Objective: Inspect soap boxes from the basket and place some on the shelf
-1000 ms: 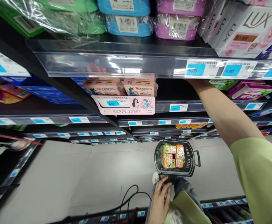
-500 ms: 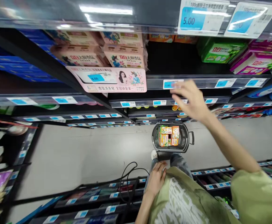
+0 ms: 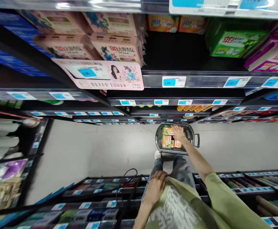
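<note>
My right hand (image 3: pixel 178 133) reaches down into a black shopping basket (image 3: pixel 191 140) on the floor. Its fingers bend over an orange laundry soap pack at the basket's upper right and mostly hide it. Other orange-and-green soap packs (image 3: pixel 166 142) lie beside it in the basket. My left hand (image 3: pixel 156 186) rests at my waist, near the shirt hem and jeans, with its fingers laid out and nothing visible in them.
A shelf ahead holds pink soap boxes (image 3: pixel 115 47), orange packs (image 3: pixel 164 23), a green pack (image 3: pixel 236 39) and purple packs (image 3: pixel 271 57). Price tags line the shelf edges (image 3: pixel 201 79). Behind me stands another rack, with a black cable (image 3: pixel 129 171) looping near it.
My right hand has dropped from in front of the shelf edge down into the basket, onto the soap packs. My left hand stays at my waist. The view has shifted slightly.
</note>
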A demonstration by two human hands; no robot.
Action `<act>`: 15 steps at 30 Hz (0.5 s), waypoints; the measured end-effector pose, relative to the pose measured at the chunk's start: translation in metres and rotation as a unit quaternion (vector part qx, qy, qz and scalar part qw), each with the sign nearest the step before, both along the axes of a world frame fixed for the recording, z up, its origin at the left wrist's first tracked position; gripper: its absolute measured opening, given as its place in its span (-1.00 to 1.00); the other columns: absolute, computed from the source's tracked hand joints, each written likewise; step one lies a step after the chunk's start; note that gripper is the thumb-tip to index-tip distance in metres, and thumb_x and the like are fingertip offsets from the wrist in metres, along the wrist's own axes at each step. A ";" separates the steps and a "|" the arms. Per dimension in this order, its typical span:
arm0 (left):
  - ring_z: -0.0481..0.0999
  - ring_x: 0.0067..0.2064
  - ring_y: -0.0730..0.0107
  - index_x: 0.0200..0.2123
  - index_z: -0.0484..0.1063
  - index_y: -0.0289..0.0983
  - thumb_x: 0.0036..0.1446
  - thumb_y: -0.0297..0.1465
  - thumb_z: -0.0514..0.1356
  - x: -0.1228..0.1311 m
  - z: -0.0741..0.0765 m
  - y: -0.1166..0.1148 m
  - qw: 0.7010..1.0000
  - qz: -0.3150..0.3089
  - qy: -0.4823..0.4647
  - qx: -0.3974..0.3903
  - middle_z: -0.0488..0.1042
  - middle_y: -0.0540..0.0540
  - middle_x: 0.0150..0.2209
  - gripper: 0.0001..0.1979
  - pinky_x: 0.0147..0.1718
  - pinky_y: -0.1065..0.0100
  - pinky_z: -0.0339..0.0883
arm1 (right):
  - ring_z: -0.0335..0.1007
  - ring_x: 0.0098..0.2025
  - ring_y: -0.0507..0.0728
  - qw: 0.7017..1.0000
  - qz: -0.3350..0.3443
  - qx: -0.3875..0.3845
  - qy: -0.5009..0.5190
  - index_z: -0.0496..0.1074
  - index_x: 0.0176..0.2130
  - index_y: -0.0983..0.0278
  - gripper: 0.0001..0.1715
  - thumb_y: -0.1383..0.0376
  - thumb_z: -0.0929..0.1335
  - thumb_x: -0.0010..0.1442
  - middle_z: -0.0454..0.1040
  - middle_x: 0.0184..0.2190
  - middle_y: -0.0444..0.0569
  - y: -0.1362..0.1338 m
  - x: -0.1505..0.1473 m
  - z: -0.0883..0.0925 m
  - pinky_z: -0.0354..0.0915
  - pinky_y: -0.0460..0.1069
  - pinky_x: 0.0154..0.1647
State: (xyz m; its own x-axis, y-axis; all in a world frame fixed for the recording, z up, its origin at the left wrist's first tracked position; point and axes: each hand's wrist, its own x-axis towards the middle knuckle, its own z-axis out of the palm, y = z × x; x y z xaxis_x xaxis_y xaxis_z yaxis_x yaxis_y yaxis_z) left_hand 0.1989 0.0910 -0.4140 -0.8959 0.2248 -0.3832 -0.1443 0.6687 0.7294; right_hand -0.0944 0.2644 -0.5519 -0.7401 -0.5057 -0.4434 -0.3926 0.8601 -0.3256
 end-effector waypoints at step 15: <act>0.59 0.09 0.12 0.11 0.53 -0.14 0.39 -0.49 0.06 0.013 0.000 0.003 1.000 0.029 -0.002 0.001 0.61 -0.13 0.03 -0.65 0.15 0.07 0.50 | 0.25 0.30 0.34 0.999 -0.020 -0.028 -0.004 0.31 0.29 0.23 -0.43 0.26 0.41 0.34 0.25 0.34 0.15 -0.021 0.004 -0.017 0.22 0.30 0.35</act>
